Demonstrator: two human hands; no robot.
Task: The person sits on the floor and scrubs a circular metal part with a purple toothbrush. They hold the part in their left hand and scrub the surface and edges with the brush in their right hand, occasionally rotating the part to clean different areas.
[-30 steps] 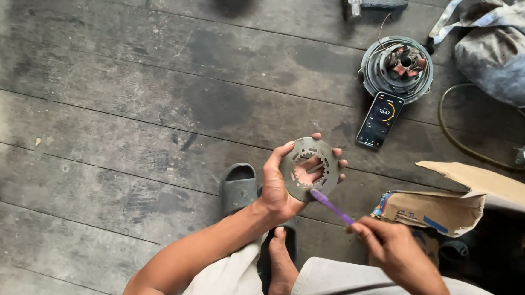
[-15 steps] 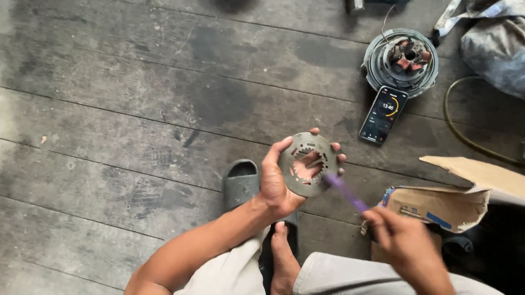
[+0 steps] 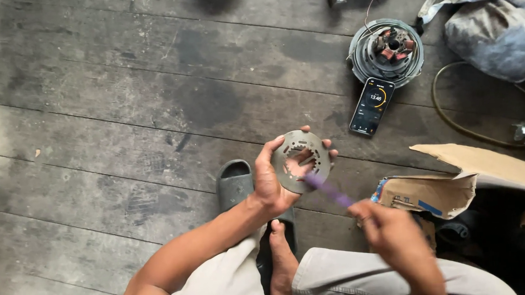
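My left hand (image 3: 271, 178) grips a grey metal ring with slots around its inner hole (image 3: 291, 167), held upright above the floor. My right hand (image 3: 388, 236) is closed on a thin purple strip (image 3: 329, 190). The strip's far end sits in the ring's central opening, against the slotted inner edge. The right hand is blurred. My foot (image 3: 282, 260) and both knees show at the bottom of the view.
A dark sandal (image 3: 235, 182) lies on the wooden plank floor (image 3: 123, 113). A phone with a lit screen (image 3: 372, 106) lies beside a round wound motor part (image 3: 387, 50). A torn cardboard box (image 3: 456, 182) stands right, a grey cloth bag (image 3: 496, 27) top right, a cable (image 3: 465, 128) nearby.
My right hand has shifted a little right and down while drawing the purple strip through the ring. The left hand keeps the ring in nearly the same place.
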